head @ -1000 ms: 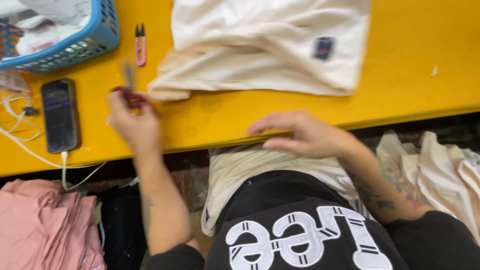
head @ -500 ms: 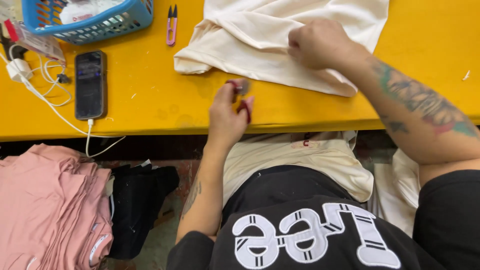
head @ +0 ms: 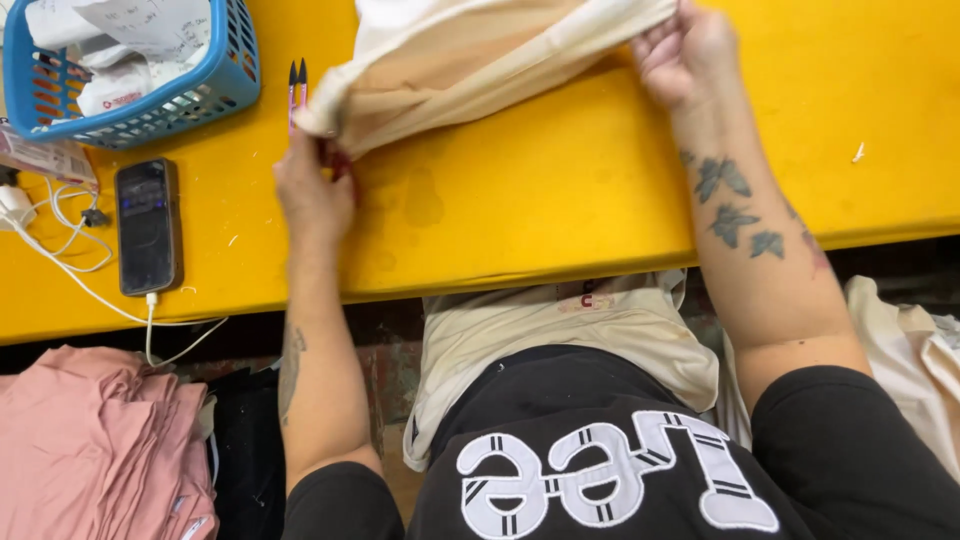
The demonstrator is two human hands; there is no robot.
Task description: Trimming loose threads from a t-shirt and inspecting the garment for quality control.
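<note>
From the head camera we look straight down at a yellow table (head: 560,200) with both of our hands on a cream garment (head: 470,70). Our right hand (head: 690,50) is clenched on the upper right end of the cloth, fingers curled over a bunched edge near the top of the frame. Our left hand (head: 315,190) sits lower and to the left, pinching the garment's other end just above the knuckles; something small and red shows between its fingers, but we cannot tell what it is.

The garment is lifted off the tabletop and stretched between the two grips, so its long axis runs on a slant from lower left to upper right. The cloth rises up and away from the left hand, and falls down and leftward from the right hand. Each hand touches its own end, so neither is nearer than the other; the slack middle hangs between them, closer to the right hand.

Just beside the left hand's end of the cloth lie pink thread snips (head: 297,85). Farther left lie a blue basket (head: 235,80) of papers and a dark phone (head: 148,225) on a white cable. A pink fabric stack (head: 90,440) sits below the table edge, and more cream cloth lies across our lap.
</note>
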